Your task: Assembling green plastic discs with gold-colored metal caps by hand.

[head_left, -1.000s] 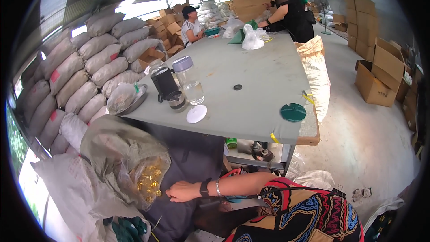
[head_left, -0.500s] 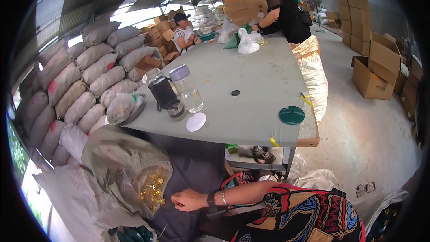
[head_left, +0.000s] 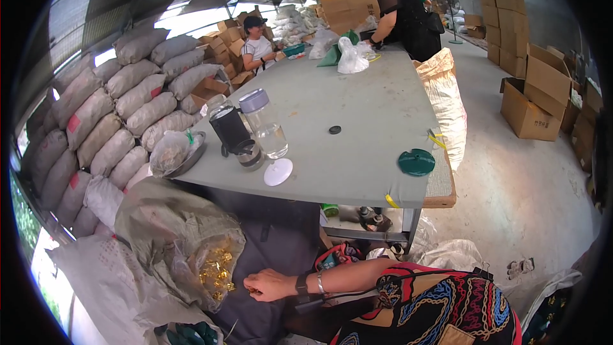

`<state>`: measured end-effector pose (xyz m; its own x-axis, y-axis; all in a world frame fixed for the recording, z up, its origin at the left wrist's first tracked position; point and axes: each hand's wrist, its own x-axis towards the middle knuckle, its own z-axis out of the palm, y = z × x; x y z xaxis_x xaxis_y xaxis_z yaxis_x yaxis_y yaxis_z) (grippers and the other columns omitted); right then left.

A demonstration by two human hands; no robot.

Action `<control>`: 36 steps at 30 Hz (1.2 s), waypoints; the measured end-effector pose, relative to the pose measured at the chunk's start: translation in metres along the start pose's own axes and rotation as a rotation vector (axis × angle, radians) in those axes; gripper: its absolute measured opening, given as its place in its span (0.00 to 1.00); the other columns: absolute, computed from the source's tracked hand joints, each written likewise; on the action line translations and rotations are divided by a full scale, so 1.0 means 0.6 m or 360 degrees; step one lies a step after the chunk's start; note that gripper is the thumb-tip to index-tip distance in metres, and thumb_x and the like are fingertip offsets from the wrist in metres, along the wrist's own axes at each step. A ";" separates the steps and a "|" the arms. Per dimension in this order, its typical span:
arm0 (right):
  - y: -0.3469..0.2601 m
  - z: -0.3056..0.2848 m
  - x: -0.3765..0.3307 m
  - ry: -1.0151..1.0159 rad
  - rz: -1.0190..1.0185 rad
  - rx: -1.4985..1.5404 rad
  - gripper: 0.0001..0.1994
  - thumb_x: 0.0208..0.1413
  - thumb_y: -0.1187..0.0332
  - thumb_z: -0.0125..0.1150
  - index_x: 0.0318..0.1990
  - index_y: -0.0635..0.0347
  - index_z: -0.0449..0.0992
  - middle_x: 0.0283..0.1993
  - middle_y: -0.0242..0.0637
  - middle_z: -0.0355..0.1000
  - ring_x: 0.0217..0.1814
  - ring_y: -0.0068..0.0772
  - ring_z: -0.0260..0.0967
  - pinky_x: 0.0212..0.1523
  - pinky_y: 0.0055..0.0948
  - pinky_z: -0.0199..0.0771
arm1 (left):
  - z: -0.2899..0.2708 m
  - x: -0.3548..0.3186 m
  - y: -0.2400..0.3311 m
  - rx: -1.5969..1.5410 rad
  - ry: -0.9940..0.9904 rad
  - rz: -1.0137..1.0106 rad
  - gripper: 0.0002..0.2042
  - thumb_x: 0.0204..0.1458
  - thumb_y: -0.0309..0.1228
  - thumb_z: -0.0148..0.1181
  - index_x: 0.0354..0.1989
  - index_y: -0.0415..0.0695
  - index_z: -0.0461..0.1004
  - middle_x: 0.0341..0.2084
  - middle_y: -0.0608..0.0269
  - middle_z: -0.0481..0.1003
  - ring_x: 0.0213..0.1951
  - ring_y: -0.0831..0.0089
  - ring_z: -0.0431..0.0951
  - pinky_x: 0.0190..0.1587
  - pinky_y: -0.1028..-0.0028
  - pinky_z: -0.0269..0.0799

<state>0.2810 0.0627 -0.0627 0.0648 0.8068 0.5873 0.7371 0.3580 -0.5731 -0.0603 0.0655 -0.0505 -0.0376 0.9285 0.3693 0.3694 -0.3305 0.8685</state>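
Note:
My right hand (head_left: 269,285), with a dark watch and a silver bracelet at the wrist, rests over dark cloth (head_left: 281,230). Its fingers are curled together; whatever they pinch is too small to make out. Just left of the fingertips, a heap of small shiny gold pieces (head_left: 217,271) lies in the mouth of a clear plastic bag, set inside a greyish-green woven sack (head_left: 150,217). The gold pieces and my fingers are a little apart. My left hand does not show.
Beyond stands a grey-topped table (head_left: 357,105) with a lidded clear jar (head_left: 268,128), a black-sleeved bottle (head_left: 228,129), a white lid (head_left: 278,172) and a green lid (head_left: 416,162). Stacked sacks (head_left: 121,108) rise at left; open cartons (head_left: 533,108) stand at right. Two people work at the far end.
At the table's far left, the person in white has raised the forearms and turned more toward the tabletop. My right hand stays almost still beside the gold pieces.

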 end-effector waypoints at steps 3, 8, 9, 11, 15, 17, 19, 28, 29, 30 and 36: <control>-0.002 0.008 0.001 0.0031 -0.0045 0.0005 0.08 0.44 0.70 0.58 0.28 0.61 0.65 0.28 0.42 0.69 0.30 0.48 0.70 0.31 0.40 0.68 | -0.002 -0.002 -0.017 -0.0033 0.0043 0.0010 0.20 0.54 0.35 0.57 0.41 0.24 0.71 0.31 0.43 0.77 0.31 0.61 0.75 0.37 0.64 0.71; -0.001 -0.002 -0.001 -0.0055 0.0047 0.0030 0.09 0.44 0.70 0.59 0.30 0.61 0.66 0.28 0.42 0.69 0.31 0.48 0.70 0.32 0.40 0.68 | -0.001 0.004 -0.024 -0.0033 0.0043 -0.0053 0.20 0.53 0.35 0.57 0.41 0.24 0.71 0.31 0.43 0.77 0.30 0.61 0.75 0.37 0.65 0.72; -0.003 -0.004 -0.001 -0.0043 0.0042 0.0021 0.09 0.44 0.70 0.59 0.31 0.61 0.66 0.28 0.42 0.69 0.31 0.48 0.70 0.32 0.40 0.68 | 0.002 0.005 -0.018 -0.0062 0.0044 -0.0045 0.19 0.54 0.35 0.57 0.40 0.24 0.72 0.30 0.43 0.77 0.30 0.61 0.75 0.37 0.66 0.72; -0.006 -0.009 -0.001 -0.0033 0.0045 0.0050 0.09 0.43 0.70 0.58 0.31 0.61 0.66 0.28 0.43 0.68 0.31 0.48 0.69 0.33 0.41 0.68 | 0.002 0.000 0.000 -0.0053 0.0037 -0.0042 0.19 0.54 0.35 0.56 0.40 0.25 0.72 0.29 0.43 0.77 0.29 0.61 0.75 0.36 0.66 0.72; -0.004 -0.007 0.001 -0.0056 0.0053 0.0001 0.09 0.43 0.71 0.58 0.30 0.61 0.66 0.29 0.43 0.68 0.32 0.48 0.69 0.33 0.41 0.68 | 0.001 0.004 -0.018 -0.0034 0.0087 0.0032 0.19 0.54 0.36 0.56 0.40 0.25 0.72 0.28 0.42 0.77 0.28 0.62 0.75 0.36 0.66 0.72; -0.002 -0.003 0.003 -0.0051 0.0047 0.0005 0.08 0.42 0.71 0.58 0.30 0.62 0.66 0.29 0.43 0.68 0.32 0.48 0.69 0.33 0.41 0.68 | -0.002 0.004 -0.029 -0.0073 0.0075 0.0018 0.19 0.54 0.36 0.56 0.40 0.25 0.72 0.28 0.42 0.77 0.28 0.63 0.74 0.35 0.66 0.72; -0.004 -0.004 0.002 -0.0041 0.0031 -0.0004 0.08 0.43 0.71 0.58 0.30 0.62 0.66 0.29 0.43 0.68 0.32 0.48 0.69 0.33 0.41 0.67 | -0.003 0.003 -0.028 -0.0089 0.0074 0.0034 0.20 0.54 0.36 0.57 0.40 0.25 0.72 0.28 0.43 0.77 0.27 0.63 0.74 0.34 0.66 0.72; -0.008 -0.005 0.000 -0.0028 0.0028 -0.0040 0.08 0.44 0.70 0.57 0.29 0.62 0.65 0.29 0.43 0.68 0.32 0.49 0.68 0.33 0.42 0.67 | -0.003 0.001 -0.025 -0.0069 0.0060 0.0051 0.19 0.53 0.36 0.57 0.41 0.26 0.72 0.29 0.44 0.77 0.27 0.63 0.75 0.33 0.66 0.72; -0.007 -0.004 0.000 -0.0021 0.0023 -0.0041 0.08 0.44 0.70 0.57 0.29 0.61 0.65 0.29 0.42 0.67 0.32 0.48 0.68 0.33 0.42 0.67 | -0.004 0.001 -0.021 -0.0059 0.0037 0.0034 0.19 0.53 0.36 0.57 0.41 0.26 0.72 0.29 0.44 0.77 0.28 0.63 0.75 0.33 0.65 0.72; -0.006 -0.003 -0.001 -0.0022 0.0024 -0.0039 0.08 0.44 0.70 0.57 0.29 0.61 0.65 0.29 0.42 0.67 0.32 0.48 0.68 0.33 0.42 0.67 | -0.003 0.001 -0.020 -0.0057 0.0037 0.0032 0.19 0.53 0.36 0.57 0.41 0.26 0.72 0.29 0.44 0.77 0.28 0.63 0.75 0.33 0.65 0.72; -0.007 -0.001 -0.003 -0.0037 0.0047 -0.0046 0.08 0.44 0.70 0.57 0.28 0.61 0.65 0.29 0.42 0.67 0.32 0.47 0.68 0.34 0.41 0.67 | -0.002 0.001 -0.019 0.0013 0.0043 0.0019 0.19 0.54 0.35 0.57 0.42 0.26 0.72 0.29 0.43 0.77 0.28 0.61 0.76 0.34 0.65 0.72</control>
<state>0.2785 0.0595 -0.0609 0.0715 0.8277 0.5566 0.7543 0.3202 -0.5731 -0.0658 0.0695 -0.0598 -0.0584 0.9196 0.3886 0.3776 -0.3400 0.8613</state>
